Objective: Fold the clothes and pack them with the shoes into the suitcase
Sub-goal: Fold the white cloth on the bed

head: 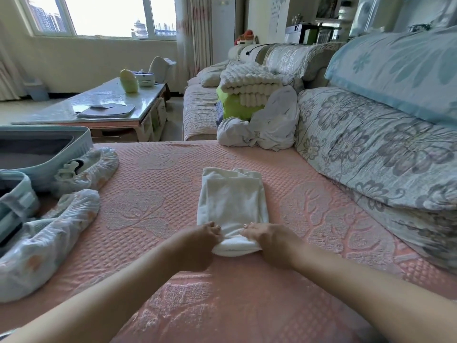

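White folded garment is lying as one long strip in the middle of the pink quilted cover, its near end bunched into a small roll. Two bare hands are working on that roll. The left hand is pinching its left end with curled fingers, and the right hand is gripping its right end, fingers bent down over the cloth. The far end of the strip is resting flat and square.

One light-blue suitcase is sitting open at the left edge, with both halves showing. Two shoes are lying just beside it, each in a thin translucent cover. The farther shoe is touching the suitcase wall, and the nearer shoe is resting closer to the person.

One heap of crumpled white clothes is waiting at the far edge of the pink cover, well apart from the hands. How many pieces it is holding cannot be told. Behind it, one stack of folded cream blankets is sitting on something lime green.

One coffee table is standing beyond the suitcase, carrying a few papers too blurred to read, one yellow-green object and one bowl.
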Motion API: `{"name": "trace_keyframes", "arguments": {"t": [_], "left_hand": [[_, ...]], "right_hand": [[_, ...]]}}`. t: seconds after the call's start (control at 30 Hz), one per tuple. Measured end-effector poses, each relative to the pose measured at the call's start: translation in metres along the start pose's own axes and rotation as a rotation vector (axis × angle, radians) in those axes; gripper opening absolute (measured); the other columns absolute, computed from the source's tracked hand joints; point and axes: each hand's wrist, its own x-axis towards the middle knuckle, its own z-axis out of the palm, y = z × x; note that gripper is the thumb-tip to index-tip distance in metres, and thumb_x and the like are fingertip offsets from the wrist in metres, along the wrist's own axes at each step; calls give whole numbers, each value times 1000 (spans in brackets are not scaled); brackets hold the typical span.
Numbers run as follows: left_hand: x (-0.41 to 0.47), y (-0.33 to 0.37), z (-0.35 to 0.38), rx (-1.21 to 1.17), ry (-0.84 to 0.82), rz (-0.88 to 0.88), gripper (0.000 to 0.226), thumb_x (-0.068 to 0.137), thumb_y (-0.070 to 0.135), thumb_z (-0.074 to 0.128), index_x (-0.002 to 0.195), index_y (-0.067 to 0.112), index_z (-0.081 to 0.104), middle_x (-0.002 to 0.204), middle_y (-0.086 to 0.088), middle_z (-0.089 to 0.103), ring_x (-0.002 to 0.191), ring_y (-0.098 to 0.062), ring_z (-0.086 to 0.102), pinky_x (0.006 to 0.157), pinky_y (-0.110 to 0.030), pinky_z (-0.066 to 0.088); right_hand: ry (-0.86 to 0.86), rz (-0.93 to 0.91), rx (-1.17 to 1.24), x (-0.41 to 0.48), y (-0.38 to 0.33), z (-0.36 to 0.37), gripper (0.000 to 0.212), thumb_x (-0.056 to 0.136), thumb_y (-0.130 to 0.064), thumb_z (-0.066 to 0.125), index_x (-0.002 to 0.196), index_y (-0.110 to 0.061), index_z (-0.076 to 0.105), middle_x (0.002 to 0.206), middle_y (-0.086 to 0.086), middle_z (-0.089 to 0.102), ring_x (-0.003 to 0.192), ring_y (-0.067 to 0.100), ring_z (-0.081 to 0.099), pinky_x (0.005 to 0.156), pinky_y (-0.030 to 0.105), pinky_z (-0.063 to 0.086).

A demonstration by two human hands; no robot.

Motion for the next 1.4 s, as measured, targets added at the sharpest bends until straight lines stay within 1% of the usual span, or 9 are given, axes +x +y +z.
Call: {"name": "trace_keyframes", "arguments": {"t": [0.17,0.3,0.43,0.57,0.73,0.87,1.0,1.23,1.4], "left_hand": [[-10,-21,-40,-346,61,-145,19,88,27,57,75,20,69,79,7,69,76,-8,66,73,-28,56],[-13,-25,-46,-416,217,20,52,80,60,68,122,33,53,128,17,48,103,-4,52,86,-26,47],[7,-4,-32,-251,184,45,115,58,75,74,148,34,16,145,8,33,119,-9,41,99,-30,42],[30,-13,-37,-396,244,-149,68,78,32,69,137,35,35,110,-5,63,82,-23,60,67,-32,53],[57,-46,-46,-649,499,-411,37,85,23,60,121,26,60,104,-10,67,84,-24,58,66,-29,46],[74,-50,-29,-438,483,-582,45,92,22,54,137,23,45,126,-9,56,100,-29,58,71,-34,46],[93,-39,-19,-97,531,-202,56,95,16,50,149,25,38,155,-1,35,141,-26,35,115,-43,27],[109,-29,14,-142,168,-125,53,105,49,22,157,37,18,165,5,12,153,-16,7,123,-45,4],[110,-33,16,-190,186,-121,79,86,68,-1,156,36,21,165,7,12,153,-12,4,122,-50,-2]], "right_hand": [[-127,93,405,6,18,-43,32,83,-6,56,101,-26,74,92,-8,71,89,10,62,75,22,46],[-107,108,618,11,37,-52,5,77,-15,62,80,-13,66,71,-12,57,68,2,48,67,27,40],[12,144,666,26,41,-60,7,83,-12,65,86,-14,71,84,-7,66,76,3,57,71,26,45],[187,266,707,45,44,-59,18,86,-13,64,96,-24,75,100,-5,71,97,11,63,86,31,51],[325,397,714,77,49,-56,4,91,-29,66,92,-32,63,98,-6,69,97,17,63,75,32,47],[360,487,411,99,49,-41,18,93,-40,62,99,-25,55,102,2,67,95,25,62,74,33,45],[286,534,306,107,51,-31,48,93,-46,59,130,-18,47,116,12,66,105,32,62,78,34,46],[46,691,210,103,53,-15,73,98,-56,48,149,-13,20,137,16,53,122,34,55,92,41,46],[446,273,-85,93,54,-3,52,93,-20,52,143,-22,41,140,9,43,118,32,54,92,43,46]]}}
